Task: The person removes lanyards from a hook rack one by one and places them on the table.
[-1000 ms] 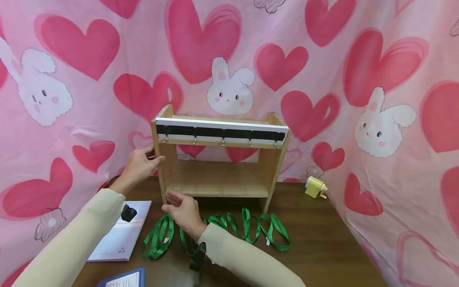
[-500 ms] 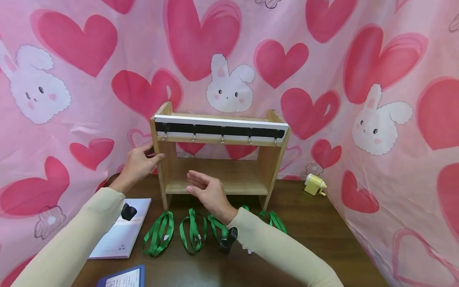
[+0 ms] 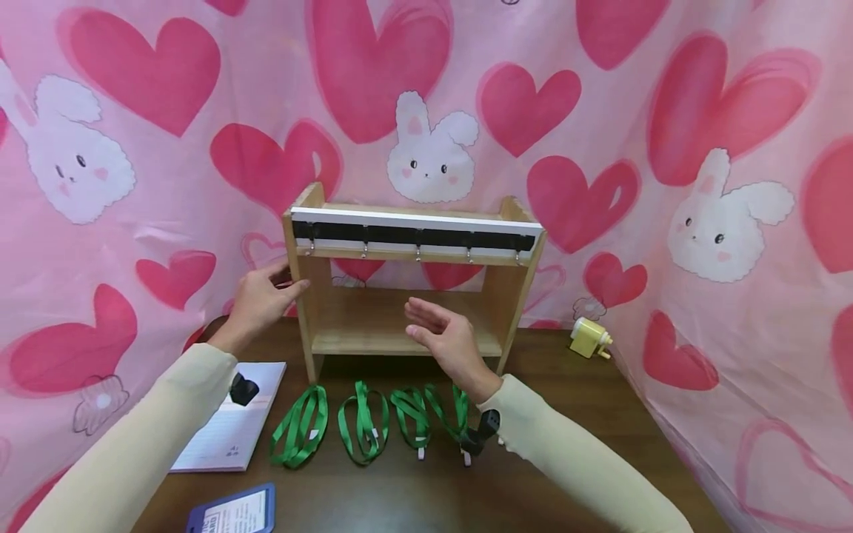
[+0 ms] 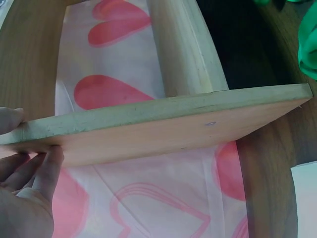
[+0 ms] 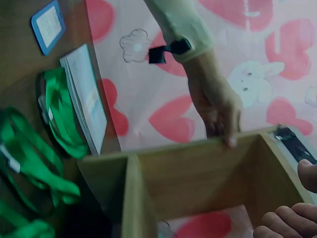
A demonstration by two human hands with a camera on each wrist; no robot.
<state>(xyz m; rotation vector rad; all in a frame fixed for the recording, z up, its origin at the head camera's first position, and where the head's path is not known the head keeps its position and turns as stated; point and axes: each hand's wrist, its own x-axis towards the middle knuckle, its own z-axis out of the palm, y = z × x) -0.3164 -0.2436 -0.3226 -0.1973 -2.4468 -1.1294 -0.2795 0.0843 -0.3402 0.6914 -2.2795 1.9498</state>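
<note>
A small wooden shelf [image 3: 406,343] stands on the table, with a white-and-black strip [image 3: 400,233] of several metal hooks across its upper front. My left hand [image 3: 266,296] grips the shelf's left side panel [image 4: 163,119], thumb at the front edge and fingers on the outer face. My right hand [image 3: 453,348] hovers before the shelf's opening with its fingers extended, holding nothing. Below lie several green lanyards [image 3: 413,414] in a row in front of the shelf. My right forearm may hide part of that row.
To the left lies a white lined notebook [image 3: 229,437], with a blue-framed card holder [image 3: 233,511] near the front edge. A yellow pencil sharpener [image 3: 588,338] sits at the back right. Behind everything hangs a pink heart-and-rabbit curtain [image 3: 426,66].
My right hand has moved from the shelf's lower left corner rightward and slightly up across its front. The left hand keeps its grip on the side panel.
</note>
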